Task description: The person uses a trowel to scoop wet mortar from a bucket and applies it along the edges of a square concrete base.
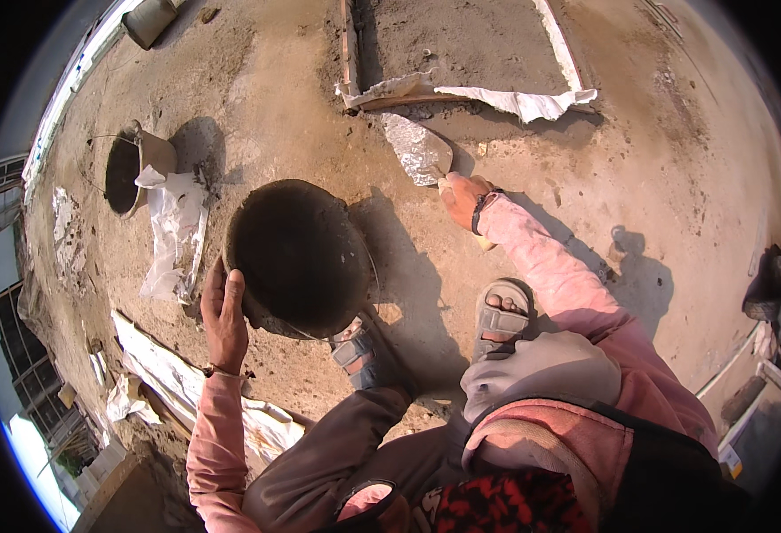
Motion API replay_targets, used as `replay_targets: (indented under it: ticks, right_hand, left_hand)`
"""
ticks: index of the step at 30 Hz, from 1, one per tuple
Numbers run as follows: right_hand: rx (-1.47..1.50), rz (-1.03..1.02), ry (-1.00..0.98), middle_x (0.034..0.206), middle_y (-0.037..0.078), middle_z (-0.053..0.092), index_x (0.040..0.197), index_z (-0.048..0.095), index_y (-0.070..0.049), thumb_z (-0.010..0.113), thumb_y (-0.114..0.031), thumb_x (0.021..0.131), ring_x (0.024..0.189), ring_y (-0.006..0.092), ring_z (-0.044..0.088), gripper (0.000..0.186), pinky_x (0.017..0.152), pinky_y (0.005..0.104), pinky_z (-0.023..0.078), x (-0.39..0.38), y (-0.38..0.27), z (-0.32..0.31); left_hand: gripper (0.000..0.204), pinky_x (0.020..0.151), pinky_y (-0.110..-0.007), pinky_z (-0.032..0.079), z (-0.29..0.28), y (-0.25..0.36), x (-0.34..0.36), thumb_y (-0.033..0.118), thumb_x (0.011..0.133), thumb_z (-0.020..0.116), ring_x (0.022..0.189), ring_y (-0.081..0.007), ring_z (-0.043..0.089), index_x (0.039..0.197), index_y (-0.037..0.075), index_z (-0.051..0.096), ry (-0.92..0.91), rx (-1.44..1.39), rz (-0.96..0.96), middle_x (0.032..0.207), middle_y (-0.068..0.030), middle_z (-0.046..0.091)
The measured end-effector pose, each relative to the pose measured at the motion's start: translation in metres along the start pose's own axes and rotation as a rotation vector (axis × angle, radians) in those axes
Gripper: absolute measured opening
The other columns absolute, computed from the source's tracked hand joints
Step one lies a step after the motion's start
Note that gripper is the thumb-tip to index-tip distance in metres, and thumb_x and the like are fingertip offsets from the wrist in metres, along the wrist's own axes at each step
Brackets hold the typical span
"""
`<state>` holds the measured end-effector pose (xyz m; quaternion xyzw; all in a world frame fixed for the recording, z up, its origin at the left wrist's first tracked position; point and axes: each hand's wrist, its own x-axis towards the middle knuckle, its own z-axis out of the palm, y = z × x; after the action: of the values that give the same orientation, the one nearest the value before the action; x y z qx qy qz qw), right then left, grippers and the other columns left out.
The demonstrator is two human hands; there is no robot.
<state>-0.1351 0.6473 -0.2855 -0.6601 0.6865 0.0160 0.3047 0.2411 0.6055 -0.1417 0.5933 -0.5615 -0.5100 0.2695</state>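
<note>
My left hand [223, 315] grips the rim of a dark, round bucket [297, 258] at its left side, thumb over the edge. The bucket's mouth faces me, and its inside is too dark to make out. A thin wire handle hangs along its right side. My right hand [467, 197] is closed round the handle of a trowel [419, 149]. The broad silvery blade points away from me, just short of the near edge of a framed bed of grey mortar [462, 44].
A second bucket [140, 169] lies tipped at the left beside a crumpled white sheet [175, 233]. Another bucket [148, 21] is at the far left. White-covered boards [266, 425] lie left of my feet. A dark object [769, 282] is at the far right.
</note>
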Motion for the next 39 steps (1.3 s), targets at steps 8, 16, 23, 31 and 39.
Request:
replay_targets:
  ticks: [8,16,23,31,39]
  right_hand:
    - [0.110,0.215,-0.010,0.104,0.019,0.064,0.106,0.065,-0.004,0.049,-0.027,0.089,0.100,0.0370,0.061,0.033,0.086,0.0443,0.049,-0.011,0.077,-0.019]
    - [0.196,0.399,0.065,0.094,0.019,0.064,0.114,0.058,-0.003,0.044,-0.036,0.093,0.078,0.0281,0.066,0.041,0.063,0.0399,0.053,-0.084,0.197,-0.026]
    - [1.166,0.794,0.346,0.089,0.018,0.061,0.104,0.057,0.001,0.045,-0.040,0.089,0.079,0.0307,0.062,0.045,0.076,0.0399,0.051,-0.087,0.154,0.025]
    - [1.713,0.628,0.357,0.070,0.012,0.053,0.108,0.046,-0.011,0.045,-0.041,0.092,0.050,0.0228,0.056,0.034,0.037,0.0385,0.049,0.032,-0.068,0.075]
    - [1.785,0.827,0.248,0.073,0.010,0.051,0.108,0.044,-0.013,0.042,-0.040,0.094,0.052,0.0227,0.055,0.031,0.037,0.0382,0.049,0.082,-0.172,0.074]
  left_hand:
    - [0.049,0.098,-0.027,0.038,0.008,0.006,0.002,0.024,0.097,0.052,0.112,-0.0148,0.051,0.134,-0.006,0.041,-0.065,-0.010,0.030,0.125,-0.0111,0.054]
    - [0.056,0.100,-0.027,0.037,0.008,-0.001,0.003,0.027,0.097,0.053,0.115,-0.0166,0.050,0.136,-0.008,0.036,0.027,0.091,-0.001,0.128,-0.0132,0.052]
    - [0.049,0.095,-0.025,0.040,0.000,0.012,0.002,0.025,0.097,0.053,0.109,-0.0135,0.052,0.134,-0.005,0.042,-0.048,0.044,-0.038,0.123,-0.0094,0.055]
    - [0.046,0.090,-0.026,0.043,-0.042,-0.009,-0.021,0.022,0.097,0.052,0.105,-0.0129,0.054,0.132,-0.005,0.043,0.135,-0.108,-0.147,0.119,-0.0087,0.058]
    - [0.048,0.082,-0.025,0.045,-0.058,0.033,-0.076,0.023,0.097,0.052,0.097,-0.0123,0.057,0.135,-0.004,0.039,0.405,-0.234,-0.363,0.113,-0.0094,0.061]
